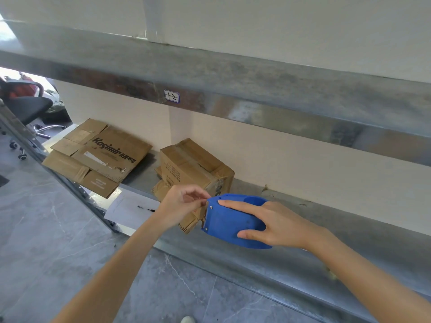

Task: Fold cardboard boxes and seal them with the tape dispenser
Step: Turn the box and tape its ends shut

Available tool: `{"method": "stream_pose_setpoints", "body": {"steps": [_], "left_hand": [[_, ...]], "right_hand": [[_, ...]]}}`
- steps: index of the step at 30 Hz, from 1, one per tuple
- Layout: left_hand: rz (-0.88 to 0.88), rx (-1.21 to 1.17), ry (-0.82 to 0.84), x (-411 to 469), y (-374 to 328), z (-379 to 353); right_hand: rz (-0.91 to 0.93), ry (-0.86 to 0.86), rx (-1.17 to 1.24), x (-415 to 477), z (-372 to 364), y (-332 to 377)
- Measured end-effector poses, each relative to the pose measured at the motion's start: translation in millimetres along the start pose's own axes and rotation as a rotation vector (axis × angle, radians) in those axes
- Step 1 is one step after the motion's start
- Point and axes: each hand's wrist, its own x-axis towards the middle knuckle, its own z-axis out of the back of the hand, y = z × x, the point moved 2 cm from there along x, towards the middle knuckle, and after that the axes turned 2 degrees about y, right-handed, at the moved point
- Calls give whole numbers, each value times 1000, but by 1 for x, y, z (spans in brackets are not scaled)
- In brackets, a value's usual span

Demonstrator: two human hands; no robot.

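– Right hand (275, 226), nearest us: what's it doing?
– Gripping the blue tape dispenser (229, 221) above the shelf (338, 226), long side running left to right, teeth pointing left.
– And the left hand (182, 203)?
– Pinching at those teeth; any tape there is too thin to see.
– Where's the box (189, 166)?
– On the shelf just beyond the left hand, so the tape probably needs pulling leftward and away.

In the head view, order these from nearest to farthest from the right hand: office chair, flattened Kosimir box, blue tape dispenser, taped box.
1. blue tape dispenser, held in the right hand.
2. taped box, just behind, on the shelf.
3. flattened Kosimir box, farther left.
4. office chair, far left, beyond the shelf.
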Motion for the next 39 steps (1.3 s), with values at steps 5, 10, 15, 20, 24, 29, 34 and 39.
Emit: {"method": "stream_pose_setpoints", "body": {"steps": [5,10,15,20,24,29,34,39], "left_hand": [[2,-58,-69,0,1,-4],[-13,-99,-163,1,6,-6],[-40,-97,-206,-1,4,1],[-56,-3,-236,-7,13,19],[-40,-12,-253,-9,20,26],[-37,-33,-250,-3,24,22],[12,-145,-283,3,31,21],[63,-119,-321,11,38,13]], "right_hand": [[-16,-4,21,3,0,-4],[-33,-21,-51,6,12,-8],[-37,-29,-92,4,22,-15],[-75,-46,-106,-6,29,-28],[-111,-56,-89,-11,30,-32],[-145,-69,-103,-12,33,-35],[-162,-25,-126,-3,33,-25],[-190,-48,-100,-2,30,-28]]}}
